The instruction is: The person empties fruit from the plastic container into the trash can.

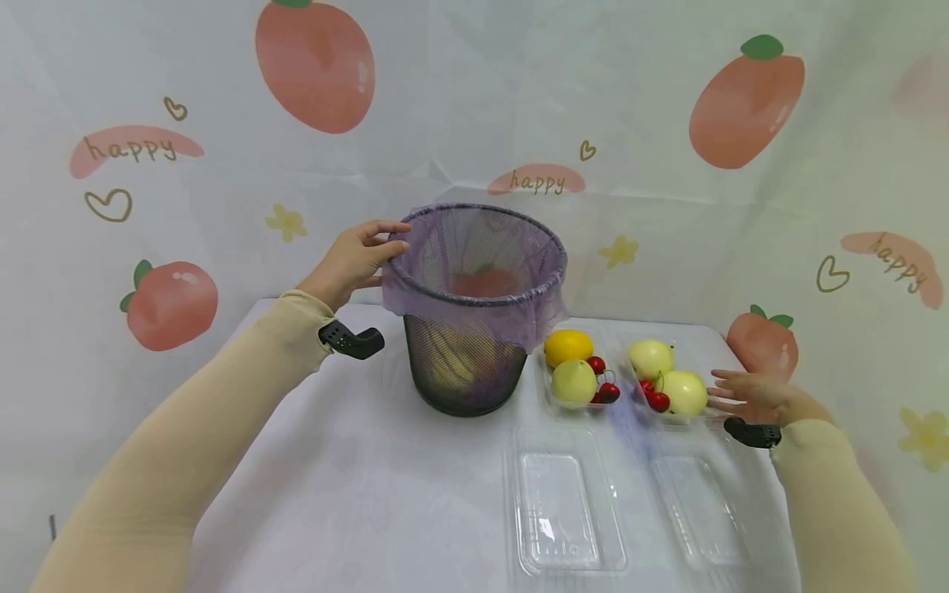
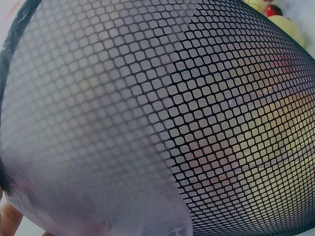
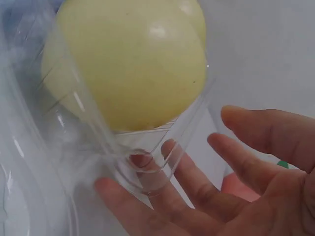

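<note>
- White table standing before printed curtain.
- Left hand gripping bin at its lined rim.
- Right hand hovering beside fruit tray, fingers apart, contact unclear.

A white cloth backdrop with soft creases hung behind a pale tabletop; printed red fruits with green leaves dotted the cloth, among yellow flowers, thin heart outlines and "happy" lettering over pink strokes.

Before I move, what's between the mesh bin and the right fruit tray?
The left fruit tray, holding yellowish fruits and cherries, in the head view.
</note>
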Tool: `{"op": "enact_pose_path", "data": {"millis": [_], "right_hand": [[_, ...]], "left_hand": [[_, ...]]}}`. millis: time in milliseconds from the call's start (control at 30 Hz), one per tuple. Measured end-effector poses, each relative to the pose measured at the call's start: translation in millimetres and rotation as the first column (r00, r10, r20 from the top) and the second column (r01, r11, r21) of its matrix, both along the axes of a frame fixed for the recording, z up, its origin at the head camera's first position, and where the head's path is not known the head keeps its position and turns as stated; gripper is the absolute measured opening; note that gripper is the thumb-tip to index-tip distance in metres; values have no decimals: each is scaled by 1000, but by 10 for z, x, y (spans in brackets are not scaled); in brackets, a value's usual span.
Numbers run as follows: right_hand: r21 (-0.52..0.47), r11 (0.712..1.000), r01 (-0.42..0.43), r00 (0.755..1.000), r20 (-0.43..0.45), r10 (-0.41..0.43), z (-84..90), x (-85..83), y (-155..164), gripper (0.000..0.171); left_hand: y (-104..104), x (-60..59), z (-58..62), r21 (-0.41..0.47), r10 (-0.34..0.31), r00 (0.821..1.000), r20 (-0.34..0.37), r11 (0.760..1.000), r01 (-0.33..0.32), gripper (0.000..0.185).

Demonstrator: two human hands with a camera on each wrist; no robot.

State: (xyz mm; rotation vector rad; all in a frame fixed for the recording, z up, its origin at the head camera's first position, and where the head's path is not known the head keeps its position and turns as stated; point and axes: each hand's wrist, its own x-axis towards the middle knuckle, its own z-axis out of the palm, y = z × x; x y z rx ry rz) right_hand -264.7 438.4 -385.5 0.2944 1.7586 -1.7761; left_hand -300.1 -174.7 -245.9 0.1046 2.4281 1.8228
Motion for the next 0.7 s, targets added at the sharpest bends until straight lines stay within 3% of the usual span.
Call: {"op": "enact_pose_path", "data": {"millis": [233, 333, 700], "right_hand": [[19, 993, -116, 993, 14, 116, -45, 9, -34, 54], [32, 987, -155, 988, 26, 154, -51, -14, -24, 57], [-30, 992, -124, 992, 25, 125, -55, -5, -93, 55]], "left_hand": [[4, -4, -15, 4, 3, 1000, -3, 1000, -3, 46], [3, -2, -15, 3, 4, 1000, -6, 1000, -4, 46], [6, 3, -7, 11, 12, 1000, -12, 1000, -12, 45]]}}
